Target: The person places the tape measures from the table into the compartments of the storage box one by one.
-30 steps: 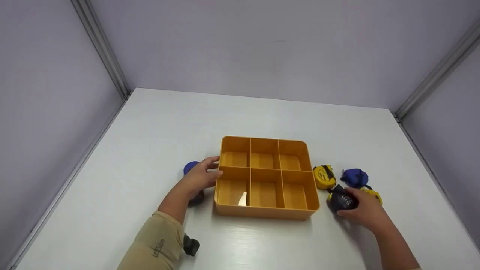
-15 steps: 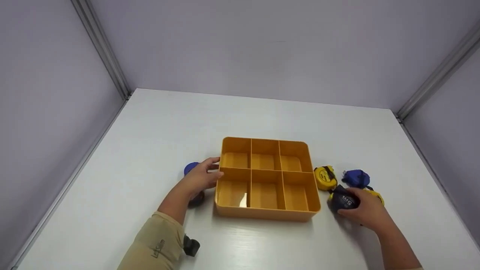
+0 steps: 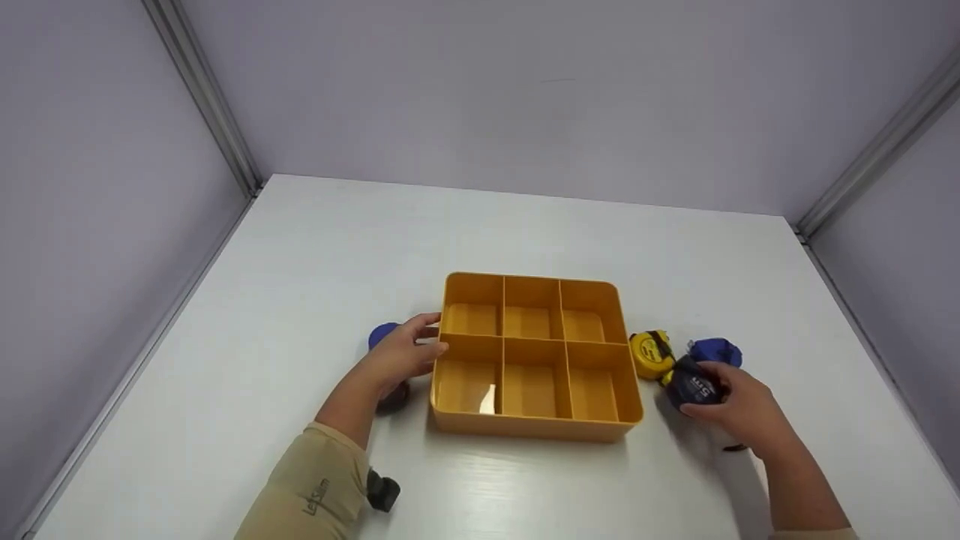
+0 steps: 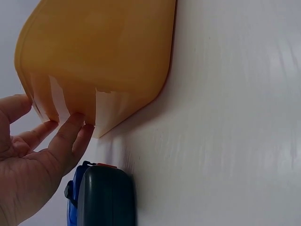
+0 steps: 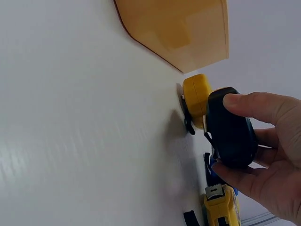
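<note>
Hands first, as I read them from the head view. My right hand [image 3: 739,409] grips a dark tape measure [image 3: 694,385], thumb on one face and fingers curled round the other; the right wrist view confirms this, with the case pinched between thumb and fingers [image 5: 263,109] and lifted clear of the white table [image 3: 315,255]. The dark tape measure sits just to the right of the orange tray [image 3: 534,429], near its front right corner and outside it.

My left hand [image 3: 401,352] lies with its fingers nearly straight against the tray's left wall, about level with the divider between the two rows. In the left wrist view the fingertips [image 4: 75,123] touch the tray's outer corner and hold nothing.

Tray layout: six compartments, three by two, with nothing lying in them.

Surrounding items:
- A yellow tape measure [image 3: 649,354] lies just beside the tray's right wall.
- A blue tape measure [image 3: 716,349] lies behind my right hand.
- A second yellow tape measure [image 5: 222,207] shows below that hand in the right wrist view.
- A blue and dark tape measure [image 4: 101,197] lies on the table under my left palm.
</note>
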